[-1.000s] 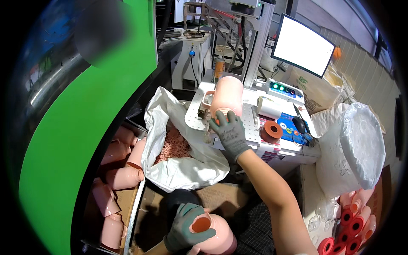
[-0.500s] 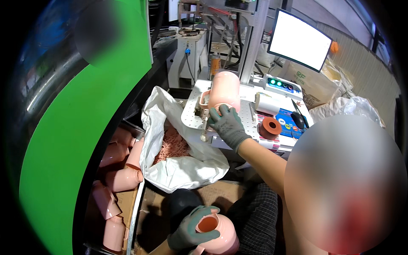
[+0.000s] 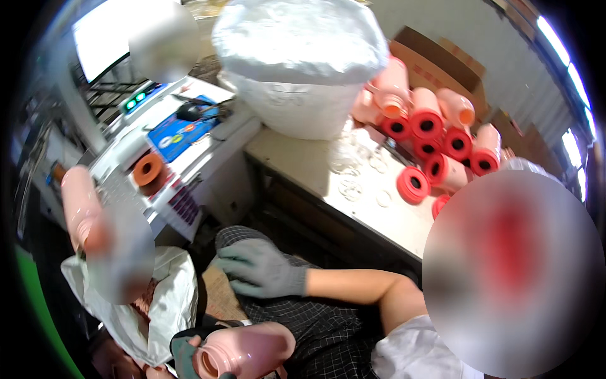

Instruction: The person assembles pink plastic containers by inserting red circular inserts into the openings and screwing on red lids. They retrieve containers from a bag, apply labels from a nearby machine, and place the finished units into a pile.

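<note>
My left hand (image 3: 185, 359), in a grey-green glove, grips a glossy pink plastic bottle (image 3: 255, 348) near its open neck. The bottle lies on its side, low in the view by my lap. Over my checked trouser leg is my gloved right hand (image 3: 264, 268), its fingers outstretched with nothing in them. Another pink bottle (image 3: 79, 199) stands tilted in the view on the white perforated plate (image 3: 117, 188) at the left; a blurred patch hides its lower part.
A white sack (image 3: 173, 278) with pink shavings sits at lower left. The pale table (image 3: 297, 155) bears a big white bag (image 3: 297, 104), several pink bottles, red rings (image 3: 413, 184) and clear rings. An orange-brown tape roll (image 3: 147, 168), blue mat (image 3: 173, 140) and monitor (image 3: 104, 38) are at left.
The view has swung right, bringing the table of bottles into sight. My right hand has let go of the bottle on the plate and drawn back over my leg. My left hand still holds its bottle.
</note>
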Action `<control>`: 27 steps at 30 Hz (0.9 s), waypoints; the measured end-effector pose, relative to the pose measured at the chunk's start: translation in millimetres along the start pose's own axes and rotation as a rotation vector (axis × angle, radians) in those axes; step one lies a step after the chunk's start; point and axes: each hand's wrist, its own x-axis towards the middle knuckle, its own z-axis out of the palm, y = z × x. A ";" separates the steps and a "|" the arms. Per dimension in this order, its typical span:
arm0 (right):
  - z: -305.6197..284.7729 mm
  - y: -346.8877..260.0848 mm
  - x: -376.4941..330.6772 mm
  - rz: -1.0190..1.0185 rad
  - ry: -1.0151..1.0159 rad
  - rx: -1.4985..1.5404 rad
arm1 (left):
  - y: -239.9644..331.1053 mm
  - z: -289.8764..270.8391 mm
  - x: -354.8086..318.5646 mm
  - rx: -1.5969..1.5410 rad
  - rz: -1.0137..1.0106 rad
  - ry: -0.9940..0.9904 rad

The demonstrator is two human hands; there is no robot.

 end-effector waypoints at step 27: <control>-95.1 -0.4 -14.6 0.081 0.147 0.539 | -56.8 108.4 17.8 -0.317 -0.218 0.607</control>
